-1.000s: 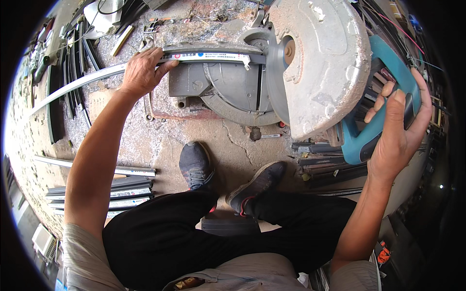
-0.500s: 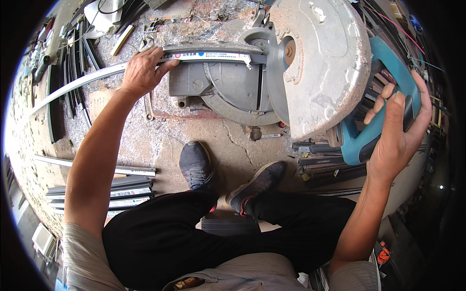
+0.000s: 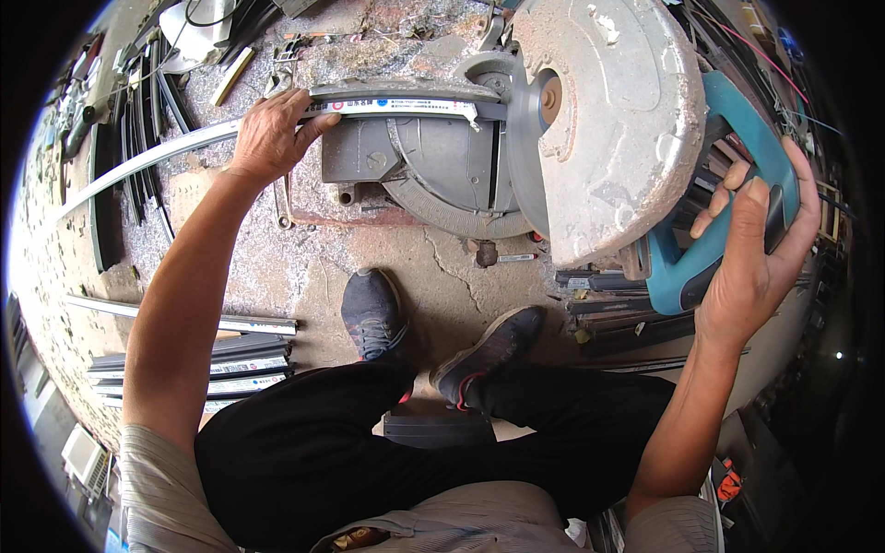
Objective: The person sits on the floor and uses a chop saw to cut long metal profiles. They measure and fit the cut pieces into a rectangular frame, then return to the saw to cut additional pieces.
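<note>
A long metal profile (image 3: pixel 406 108) with a white printed film lies across the bed of a miter saw (image 3: pixel 442 166), along its fence. My left hand (image 3: pixel 274 136) is closed over the profile and presses it at the left end of the fence; the profile runs on past the hand to the far left. My right hand (image 3: pixel 751 244) is wrapped round the teal saw handle (image 3: pixel 770 138). The grey blade guard (image 3: pixel 618 120) stands between the hands. Part of the blade (image 3: pixel 525 175) shows beside the slot, close to the profile's right end.
Dark profiles (image 3: pixel 138 138) lie on the floor at the far left. More film-covered profiles (image 3: pixel 230 366) are stacked at the near left, others (image 3: pixel 627 313) under the handle. A wrench (image 3: pixel 281 198) lies left of the saw, a marker (image 3: pixel 514 258) in front. Metal shavings cover the floor.
The saw handle and guard have shifted very slightly, with my right hand still on the handle. My left hand and the profile have stayed in place.
</note>
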A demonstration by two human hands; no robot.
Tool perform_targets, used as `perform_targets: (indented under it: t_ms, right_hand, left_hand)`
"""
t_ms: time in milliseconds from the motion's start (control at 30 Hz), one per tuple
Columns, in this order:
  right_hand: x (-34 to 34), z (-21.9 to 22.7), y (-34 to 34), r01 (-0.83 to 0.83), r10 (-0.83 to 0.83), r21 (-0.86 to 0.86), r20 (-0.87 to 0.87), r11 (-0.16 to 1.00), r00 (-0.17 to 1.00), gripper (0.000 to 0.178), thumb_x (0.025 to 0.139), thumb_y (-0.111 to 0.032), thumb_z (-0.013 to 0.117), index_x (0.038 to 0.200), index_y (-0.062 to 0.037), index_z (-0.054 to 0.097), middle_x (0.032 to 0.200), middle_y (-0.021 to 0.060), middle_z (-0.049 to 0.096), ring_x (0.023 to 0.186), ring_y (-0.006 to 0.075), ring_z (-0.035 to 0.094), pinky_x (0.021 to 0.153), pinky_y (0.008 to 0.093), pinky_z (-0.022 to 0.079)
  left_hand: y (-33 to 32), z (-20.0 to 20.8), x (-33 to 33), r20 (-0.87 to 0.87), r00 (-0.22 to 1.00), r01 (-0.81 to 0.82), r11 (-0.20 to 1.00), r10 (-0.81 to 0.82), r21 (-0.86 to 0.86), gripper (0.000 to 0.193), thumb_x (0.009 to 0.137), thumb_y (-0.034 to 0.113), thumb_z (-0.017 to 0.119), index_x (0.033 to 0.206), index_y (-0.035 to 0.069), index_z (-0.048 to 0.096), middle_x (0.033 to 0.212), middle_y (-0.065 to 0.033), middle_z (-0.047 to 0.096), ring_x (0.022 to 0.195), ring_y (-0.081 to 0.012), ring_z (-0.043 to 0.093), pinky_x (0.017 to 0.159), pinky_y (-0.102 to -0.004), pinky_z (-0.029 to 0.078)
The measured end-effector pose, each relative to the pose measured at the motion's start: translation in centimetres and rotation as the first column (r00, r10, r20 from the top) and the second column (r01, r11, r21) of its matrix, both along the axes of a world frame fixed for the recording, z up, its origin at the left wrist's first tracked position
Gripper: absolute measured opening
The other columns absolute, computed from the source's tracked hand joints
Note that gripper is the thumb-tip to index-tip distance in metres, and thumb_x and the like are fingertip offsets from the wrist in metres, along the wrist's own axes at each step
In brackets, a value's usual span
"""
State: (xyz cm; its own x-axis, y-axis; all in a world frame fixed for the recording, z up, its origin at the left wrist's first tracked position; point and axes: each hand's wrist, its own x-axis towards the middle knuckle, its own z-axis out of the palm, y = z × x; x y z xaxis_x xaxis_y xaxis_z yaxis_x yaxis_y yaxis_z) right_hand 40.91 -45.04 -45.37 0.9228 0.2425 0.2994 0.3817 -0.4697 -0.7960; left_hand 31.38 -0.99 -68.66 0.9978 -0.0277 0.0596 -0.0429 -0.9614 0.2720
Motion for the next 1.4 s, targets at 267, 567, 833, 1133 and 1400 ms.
perform_targets:
  t_ms: [267,567,833,1133,1400]
  right_hand:
    - [-0.2,-0.1,0.1,0.007,-0.007,0.006,0.003,1.0,1.0,0.053,0.111,-0.017,0.062,0.156,0.0001,0.041,0.105,0.0094,0.071,0.076,0.0076,0.063,0.062,0.0229,0.058]
    - [-0.6,-0.5,0.1,0.01,-0.01,0.018,0.014,1.0,1.0,0.052,0.111,-0.015,0.061,0.155,0.0025,0.039,0.103,0.0099,0.07,0.075,0.0087,0.062,0.06,0.0237,0.058]
    - [-1.0,-0.9,0.0,0.017,-0.018,0.042,0.02,0.999,1.0,0.053,0.111,-0.017,0.062,0.154,0.0041,0.039,0.105,0.0106,0.068,0.075,0.0094,0.062,0.059,0.0249,0.058]
    - [-1.9,-1.3,-0.2,0.02,-0.019,0.038,-0.029,0.999,0.999,0.054,0.113,-0.016,0.06,0.159,-0.0023,0.035,0.113,0.0108,0.069,0.083,0.0128,0.062,0.067,0.0297,0.059]
    - [-2.4,-2.0,-0.3,0.029,-0.027,0.084,-0.025,0.996,0.999,0.055,0.112,-0.015,0.06,0.159,-0.0019,0.035,0.113,0.0125,0.068,0.082,0.0134,0.061,0.066,0.0296,0.058]
  left_hand:
    - [0.1,-0.2,0.0,-0.015,1.0,-0.008,1.0,0.008,0.007,0.067,0.105,0.071,0.053,0.088,0.006,0.059,0.082,-0.0144,0.063,0.082,-0.0375,0.066,0.079,-0.0495,0.052]
    - [0.1,0.0,0.0,-0.013,1.0,-0.001,1.0,0.001,0.011,0.066,0.105,0.069,0.055,0.089,0.005,0.059,0.083,-0.0151,0.064,0.083,-0.0388,0.066,0.079,-0.0498,0.052]
    - [0.0,0.3,0.1,-0.023,1.0,0.0,1.0,0.001,0.012,0.067,0.105,0.07,0.054,0.088,0.005,0.058,0.084,-0.0153,0.064,0.083,-0.0382,0.066,0.079,-0.0493,0.052]
    - [-0.2,0.2,0.0,-0.005,1.0,-0.011,1.0,0.011,-0.01,0.068,0.105,0.07,0.054,0.087,0.005,0.058,0.083,-0.0157,0.063,0.083,-0.0384,0.066,0.078,-0.0493,0.052]
    - [-0.3,0.5,0.0,-0.004,1.0,-0.005,1.0,0.005,-0.007,0.066,0.105,0.068,0.056,0.088,0.004,0.058,0.083,-0.0161,0.063,0.082,-0.0385,0.066,0.078,-0.0492,0.052]
